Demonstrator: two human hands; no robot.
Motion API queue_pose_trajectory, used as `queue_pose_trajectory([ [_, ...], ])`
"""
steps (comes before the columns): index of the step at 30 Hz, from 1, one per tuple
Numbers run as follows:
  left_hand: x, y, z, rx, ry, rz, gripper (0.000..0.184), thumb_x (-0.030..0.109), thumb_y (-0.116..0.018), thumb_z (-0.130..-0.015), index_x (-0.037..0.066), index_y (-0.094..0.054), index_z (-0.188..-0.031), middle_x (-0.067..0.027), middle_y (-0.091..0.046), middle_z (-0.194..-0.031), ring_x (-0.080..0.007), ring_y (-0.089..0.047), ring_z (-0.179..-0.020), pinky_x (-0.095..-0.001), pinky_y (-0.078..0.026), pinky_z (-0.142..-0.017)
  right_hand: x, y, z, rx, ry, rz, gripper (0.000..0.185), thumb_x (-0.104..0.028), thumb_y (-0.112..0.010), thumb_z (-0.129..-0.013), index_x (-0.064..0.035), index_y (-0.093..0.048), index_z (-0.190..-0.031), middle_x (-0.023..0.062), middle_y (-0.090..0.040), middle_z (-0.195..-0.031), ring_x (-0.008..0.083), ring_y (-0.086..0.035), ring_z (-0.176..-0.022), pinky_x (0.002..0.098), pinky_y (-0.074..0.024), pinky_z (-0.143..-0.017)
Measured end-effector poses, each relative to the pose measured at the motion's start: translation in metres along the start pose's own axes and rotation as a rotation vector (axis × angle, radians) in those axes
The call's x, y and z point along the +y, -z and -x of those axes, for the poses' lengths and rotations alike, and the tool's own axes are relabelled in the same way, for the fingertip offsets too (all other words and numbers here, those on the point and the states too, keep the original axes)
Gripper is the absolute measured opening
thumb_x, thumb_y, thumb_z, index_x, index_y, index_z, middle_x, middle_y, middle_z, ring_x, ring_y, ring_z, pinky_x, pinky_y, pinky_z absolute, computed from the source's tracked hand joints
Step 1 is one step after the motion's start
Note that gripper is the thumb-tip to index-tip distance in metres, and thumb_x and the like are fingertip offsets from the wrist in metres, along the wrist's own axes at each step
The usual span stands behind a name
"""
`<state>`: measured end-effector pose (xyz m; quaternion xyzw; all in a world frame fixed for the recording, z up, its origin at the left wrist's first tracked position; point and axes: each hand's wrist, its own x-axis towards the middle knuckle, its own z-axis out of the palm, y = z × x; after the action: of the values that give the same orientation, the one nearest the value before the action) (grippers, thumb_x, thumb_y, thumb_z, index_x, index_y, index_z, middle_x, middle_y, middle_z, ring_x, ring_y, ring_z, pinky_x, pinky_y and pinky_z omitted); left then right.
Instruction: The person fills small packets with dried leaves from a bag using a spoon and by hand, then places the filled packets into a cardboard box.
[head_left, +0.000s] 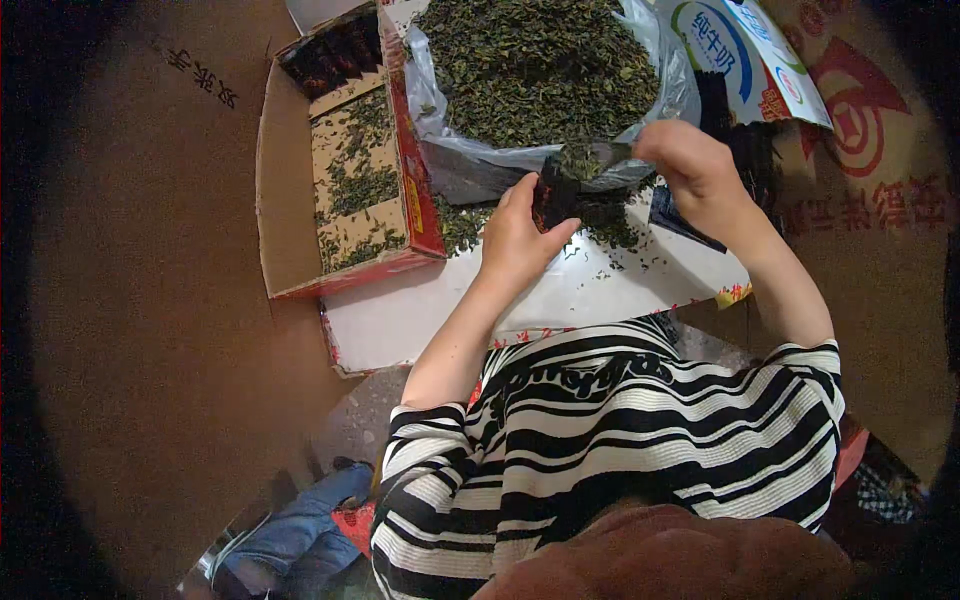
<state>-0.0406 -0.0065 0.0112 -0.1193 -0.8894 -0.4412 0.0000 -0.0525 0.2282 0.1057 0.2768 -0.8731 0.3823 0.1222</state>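
My left hand (520, 235) is closed round a small dark pouch (556, 198), held upright near the front rim of a clear plastic bag. That plastic bag (425, 75) lies wide open, heaped with dried green leaves (540, 70) that look like tea. My right hand (695, 165) is curled just right of the pouch, its fingertips somewhat blurred. It grips what looks like a small scoop (612, 153) carrying leaves, with its tip over the pouch's mouth. The inside of the pouch is hidden.
A red-edged cardboard box (425, 215) at left holds scattered leaves and several dark packets (335, 55). Spilled leaves lie on the white board (400, 315). More dark packets (755, 165) and a milk carton panel (750, 60) are at right. A person's jeans (300, 530) show lower left.
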Motion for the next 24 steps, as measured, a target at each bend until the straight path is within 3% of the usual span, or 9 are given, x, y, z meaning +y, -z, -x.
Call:
queue_pose_trajectory([
  [3, 0.003, 0.001, 0.001, -0.011, -0.001, 0.006, 0.074, 0.028, -0.079, -0.067, -0.005, -0.047, -0.125, -0.0210, -0.057, -0.113, -0.0351, -0.059, -0.102, -0.0393, -0.048, -0.086, -0.012, -0.001, -0.003, -0.078, 0.257, 0.227, 0.033, 0.013, -0.056, -0.068, 0.0009, -0.059, -0.098, 0.0165, -0.059, -0.099, 0.0336, -0.060, -0.089, 0.0367, -0.0491, -0.080],
  [8, -0.003, -0.005, 0.003, 0.022, -0.051, -0.033, 0.074, 0.027, -0.078, -0.068, -0.004, -0.045, -0.126, -0.0205, -0.058, -0.112, -0.0356, -0.059, -0.099, -0.0400, -0.048, -0.084, -0.016, -0.003, 0.000, -0.113, 0.399, 0.364, 0.037, 0.011, -0.058, -0.063, 0.0000, -0.059, -0.098, 0.0167, -0.059, -0.101, 0.0352, -0.059, -0.091, 0.0400, -0.0491, -0.080],
  [11, -0.004, -0.005, 0.004, 0.048, -0.072, -0.048, 0.074, 0.027, -0.078, -0.068, -0.004, -0.045, -0.126, -0.0203, -0.058, -0.111, -0.0355, -0.059, -0.099, -0.0402, -0.048, -0.084, 0.001, -0.004, -0.002, 0.064, 0.335, 0.361, 0.033, 0.010, -0.058, -0.066, -0.0001, -0.059, -0.097, 0.0166, -0.060, -0.101, 0.0349, -0.060, -0.091, 0.0393, -0.0488, -0.079],
  [16, -0.001, -0.003, 0.007, 0.046, -0.046, -0.033, 0.073, 0.028, -0.079, -0.067, -0.003, -0.047, -0.125, -0.0202, -0.058, -0.110, -0.0353, -0.059, -0.100, -0.0400, -0.048, -0.084, 0.021, 0.001, -0.009, 0.039, 0.120, 0.430, 0.031, 0.010, -0.055, -0.070, -0.0011, -0.059, -0.098, 0.0159, -0.060, -0.101, 0.0338, -0.060, -0.092, 0.0379, -0.0494, -0.077],
  [19, 0.000, -0.005, 0.008, 0.043, -0.046, -0.026, 0.072, 0.028, -0.079, -0.067, -0.003, -0.047, -0.125, -0.0201, -0.058, -0.109, -0.0352, -0.059, -0.099, -0.0398, -0.048, -0.084, 0.022, -0.007, -0.018, -0.106, -0.029, 0.481, 0.029, 0.011, -0.055, -0.073, -0.0014, -0.060, -0.099, 0.0154, -0.062, -0.096, 0.0340, -0.060, -0.091, 0.0373, -0.0502, -0.075],
  [24, 0.005, -0.005, 0.008, 0.053, -0.066, -0.009, 0.072, 0.028, -0.079, -0.067, -0.004, -0.048, -0.124, -0.0200, -0.058, -0.109, -0.0350, -0.059, -0.098, -0.0395, -0.049, -0.083, 0.042, -0.049, -0.025, 0.086, -0.045, 0.313, 0.026, 0.010, -0.056, -0.074, -0.0010, -0.062, -0.098, 0.0163, -0.063, -0.093, 0.0325, -0.063, -0.088, 0.0362, -0.0508, -0.075],
])
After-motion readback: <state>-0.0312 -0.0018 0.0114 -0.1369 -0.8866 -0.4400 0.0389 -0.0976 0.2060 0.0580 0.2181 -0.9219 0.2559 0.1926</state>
